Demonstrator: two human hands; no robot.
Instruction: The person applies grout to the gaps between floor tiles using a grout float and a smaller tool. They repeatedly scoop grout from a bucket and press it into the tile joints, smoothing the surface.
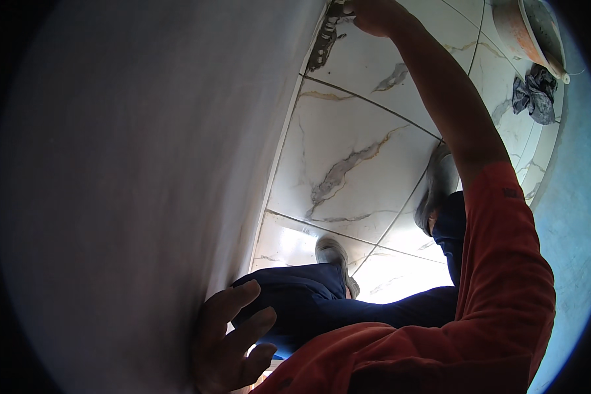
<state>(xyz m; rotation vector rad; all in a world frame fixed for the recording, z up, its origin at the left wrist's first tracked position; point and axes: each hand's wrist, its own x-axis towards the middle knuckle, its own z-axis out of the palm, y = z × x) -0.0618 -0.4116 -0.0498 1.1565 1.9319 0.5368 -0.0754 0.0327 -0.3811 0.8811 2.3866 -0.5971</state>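
Observation:
My right arm reaches up to the top of the picture, where my right hand (377, 14) is at the floor's edge by the wall, its fingers bent over dark wet mortar (323, 46) smeared along the joint. What those fingers hold, if anything, is too small to make out. My left hand (236, 328) is low at the left, against or beside the plain wall (111, 164), with fingers spread and nothing visible in them. Marbled white tiles (354, 164) cover the floor.
A pale, stained bucket (519, 36) stands at the top right, with a crumpled grey cloth or bag (538, 95) beside it. My two shoes (331, 256) are on the tiles below. A light blue wall (568, 197) curves along the right.

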